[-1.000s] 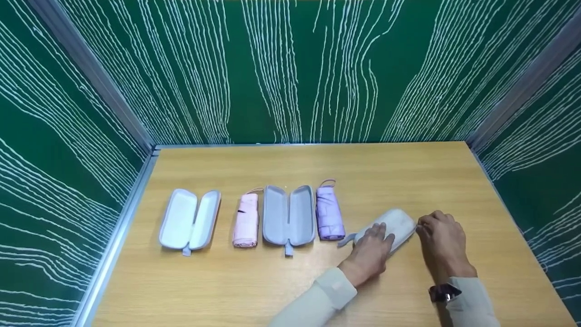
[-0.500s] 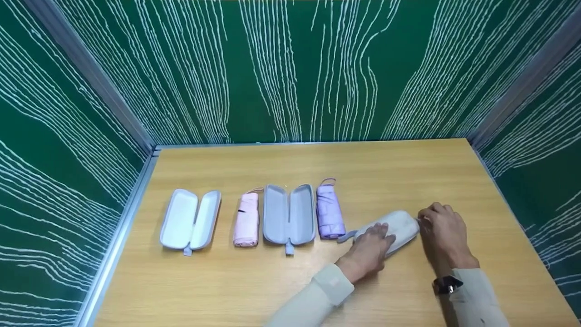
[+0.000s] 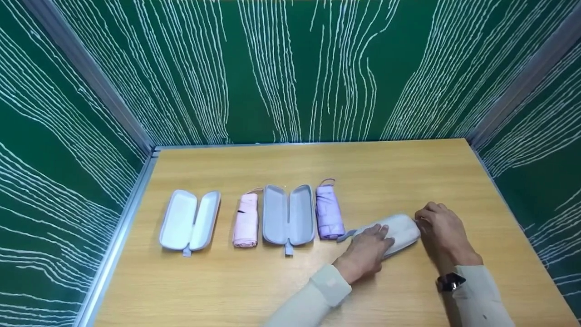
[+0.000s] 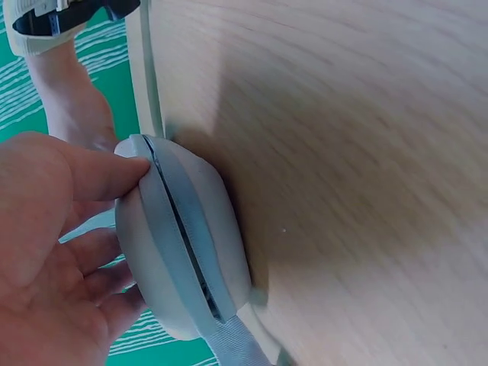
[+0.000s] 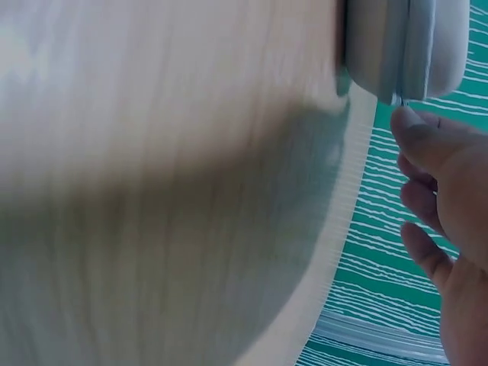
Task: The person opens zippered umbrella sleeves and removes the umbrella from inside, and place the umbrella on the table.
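Note:
A pale grey zippered case lies closed and slanted at the right of the table, its strap pointing left. My left hand holds it, fingers across the top; in the left wrist view the thumb presses near the zip seam, where a thin dark gap runs between the two halves. At the case's right end, my right hand pinches the zip pull between thumb and forefinger. The right wrist view shows its other fingers loosely bent. Most of the pull is hidden by the fingertips.
To the left stand a purple folded umbrella, an open grey case, a pink folded umbrella and an open white-lined case in a row. Green panels with white lines border the wooden table.
The right end of the zippered case has swung slightly right and toward me. My right hand has shifted slightly away from me, still at the zip pull, while my left hand stays on the case.

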`<state>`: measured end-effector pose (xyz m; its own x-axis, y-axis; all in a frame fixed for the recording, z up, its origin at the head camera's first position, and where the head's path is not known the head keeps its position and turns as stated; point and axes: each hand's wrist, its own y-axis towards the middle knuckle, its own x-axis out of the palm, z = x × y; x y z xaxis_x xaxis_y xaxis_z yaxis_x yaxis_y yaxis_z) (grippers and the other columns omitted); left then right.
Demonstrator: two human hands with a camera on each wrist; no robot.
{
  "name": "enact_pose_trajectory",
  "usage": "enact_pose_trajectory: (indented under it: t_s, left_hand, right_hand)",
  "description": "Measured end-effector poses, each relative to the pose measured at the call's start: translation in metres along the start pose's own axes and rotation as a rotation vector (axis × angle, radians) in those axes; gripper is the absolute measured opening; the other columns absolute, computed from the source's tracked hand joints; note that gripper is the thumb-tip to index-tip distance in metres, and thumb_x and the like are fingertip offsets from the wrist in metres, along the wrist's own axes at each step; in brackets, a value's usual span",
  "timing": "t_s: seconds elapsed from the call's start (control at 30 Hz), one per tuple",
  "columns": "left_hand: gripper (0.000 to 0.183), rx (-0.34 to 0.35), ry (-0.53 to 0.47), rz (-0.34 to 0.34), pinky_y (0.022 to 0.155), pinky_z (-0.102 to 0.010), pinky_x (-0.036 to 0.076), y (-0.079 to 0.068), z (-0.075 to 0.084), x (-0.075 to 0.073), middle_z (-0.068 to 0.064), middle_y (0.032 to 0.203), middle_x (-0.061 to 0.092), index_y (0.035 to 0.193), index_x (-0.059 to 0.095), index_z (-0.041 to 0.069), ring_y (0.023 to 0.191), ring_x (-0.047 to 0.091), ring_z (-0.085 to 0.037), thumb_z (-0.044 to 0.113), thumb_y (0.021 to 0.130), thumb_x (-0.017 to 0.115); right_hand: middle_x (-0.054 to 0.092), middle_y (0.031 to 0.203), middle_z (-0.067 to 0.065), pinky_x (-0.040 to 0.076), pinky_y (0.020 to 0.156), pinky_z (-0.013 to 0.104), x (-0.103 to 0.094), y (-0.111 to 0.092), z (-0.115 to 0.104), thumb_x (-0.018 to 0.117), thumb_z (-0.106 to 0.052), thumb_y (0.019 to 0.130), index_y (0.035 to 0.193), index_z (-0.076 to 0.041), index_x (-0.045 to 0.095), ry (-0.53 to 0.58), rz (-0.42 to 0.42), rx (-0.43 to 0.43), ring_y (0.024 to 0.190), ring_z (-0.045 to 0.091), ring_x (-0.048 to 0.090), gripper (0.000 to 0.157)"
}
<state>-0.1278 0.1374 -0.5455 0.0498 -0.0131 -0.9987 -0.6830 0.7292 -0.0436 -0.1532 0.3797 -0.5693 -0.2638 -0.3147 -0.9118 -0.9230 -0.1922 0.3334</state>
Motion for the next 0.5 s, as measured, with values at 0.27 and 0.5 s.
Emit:
enact_pose_trajectory:
  t_s: [0.27, 0.5]
  left_hand:
    - [0.026, -0.017, 0.272, 0.163, 0.083, -0.035, 0.047, -0.001, 0.018, 0.005, 0.001, 0.123, 0.049, 0.113, 0.055, 0.032, 0.111, 0.046, -0.017, 0.031, 0.087, 0.058]
    - [0.022, -0.031, 0.346, 0.287, 0.071, -0.035, 0.05, 0.002, 0.022, 0.007, 0.0, 0.113, 0.054, 0.113, 0.054, 0.028, 0.097, 0.053, -0.019, 0.025, 0.091, 0.05]
  right_hand:
    - [0.057, 0.085, -0.001, 0.045, 0.065, 0.038, 0.002, -0.006, 0.002, 0.067, 0.0, 0.08, 0.087, -0.009, 0.07, 0.023, -0.017, -0.009, 0.078, 0.018, 0.05, 0.011]
    - [0.057, 0.084, -0.001, 0.047, 0.065, 0.038, 0.001, -0.007, 0.002, 0.069, 0.001, 0.077, 0.086, -0.009, 0.07, 0.002, -0.03, -0.008, 0.078, 0.018, 0.051, 0.014]
